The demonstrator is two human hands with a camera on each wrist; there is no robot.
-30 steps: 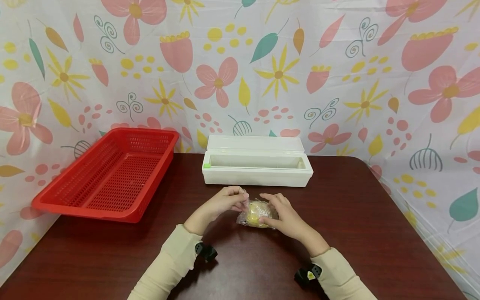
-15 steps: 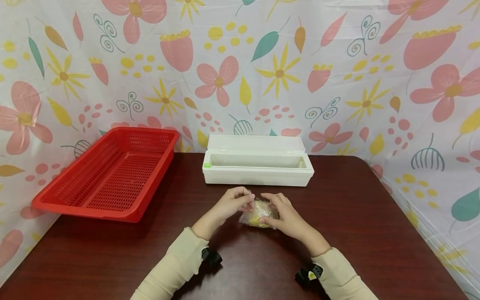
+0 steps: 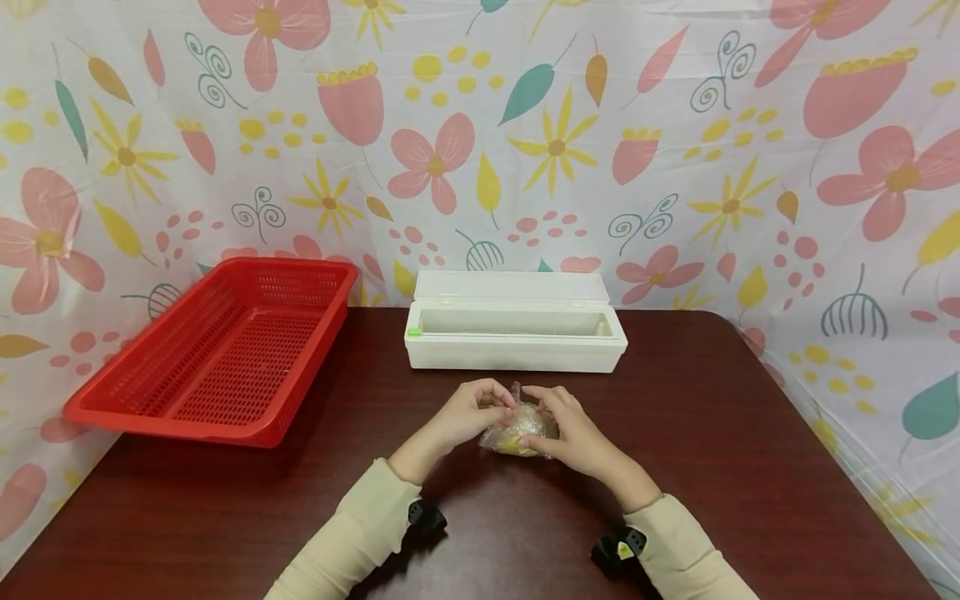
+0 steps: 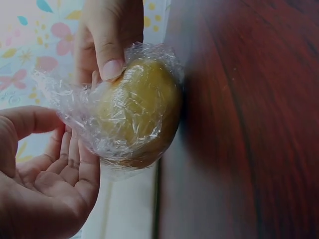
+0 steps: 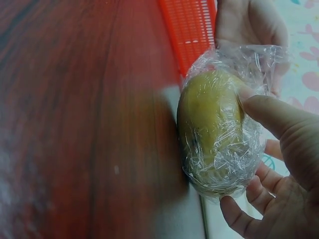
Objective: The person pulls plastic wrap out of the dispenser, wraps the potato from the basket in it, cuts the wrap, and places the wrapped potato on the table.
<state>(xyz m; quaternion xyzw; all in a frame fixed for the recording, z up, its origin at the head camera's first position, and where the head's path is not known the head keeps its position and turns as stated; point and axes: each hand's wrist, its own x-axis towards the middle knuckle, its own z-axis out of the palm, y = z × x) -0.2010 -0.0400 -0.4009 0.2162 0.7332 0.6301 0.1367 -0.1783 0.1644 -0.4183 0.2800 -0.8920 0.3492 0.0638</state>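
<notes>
A yellow mango (image 4: pixel 144 104) lies on the table, wrapped in crinkled clear plastic film. My left hand (image 3: pixel 468 415) is on its left side, pinching a loose gathered end of the plastic wrap (image 4: pixel 65 97) between thumb and fingertip. From the other side my right hand (image 3: pixel 573 433) holds the mango, its thumb (image 5: pixel 271 112) pressing the wrapped top and its fingers curled round the far side. In the head view the hands cover part of the fruit. The pulled end of wrap stands up between both hands.
Behind the hands stands a long white plastic-wrap dispenser box (image 3: pixel 517 354) with its lid raised and a green tab at its left end. A red perforated basket (image 3: pixel 225 429) is at the left of the dark wooden table (image 3: pixel 750 467). A floral cloth (image 3: pixel 675 100) hangs behind.
My left hand has moved a little right, toward the right hand, bringing the loose end of the plastic wrap over the mango. The right hand has stayed in place on the mango.
</notes>
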